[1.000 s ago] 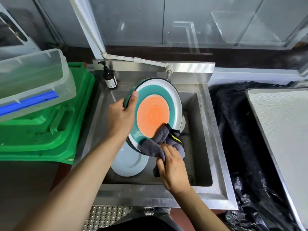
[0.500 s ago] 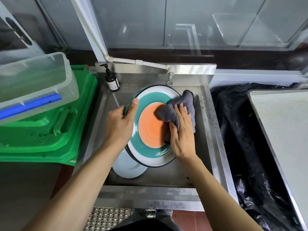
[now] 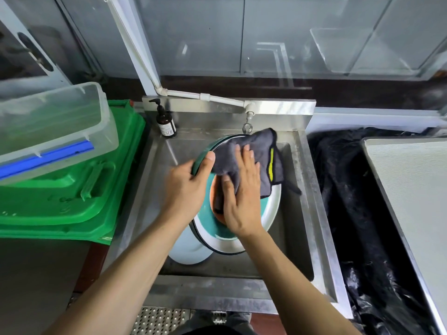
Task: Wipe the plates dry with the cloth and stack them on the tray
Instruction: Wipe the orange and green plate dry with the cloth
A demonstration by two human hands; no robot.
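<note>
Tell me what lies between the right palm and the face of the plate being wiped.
Only the grey cloth. The right hand presses it flat against the teal and orange plate, while the left hand grips the plate's rim over the steel sink. Nothing else shows between palm and plate.

The light is soft and even, like daylight, and quite bright over the steel sink (image 3: 312, 189). Behind the sink, the glass panels (image 3: 314, 39) carry pale reflections and a mild glare. The sink's rim shines a little, without hard highlights. Shadows are weak; only a faint one lies inside the basin under the plates. Right of the sink, the black plastic sheet (image 3: 350, 201) stays dark with small glints. Straight lines bend toward the edges from the wide lens. Both hands look slightly blurred.
</note>
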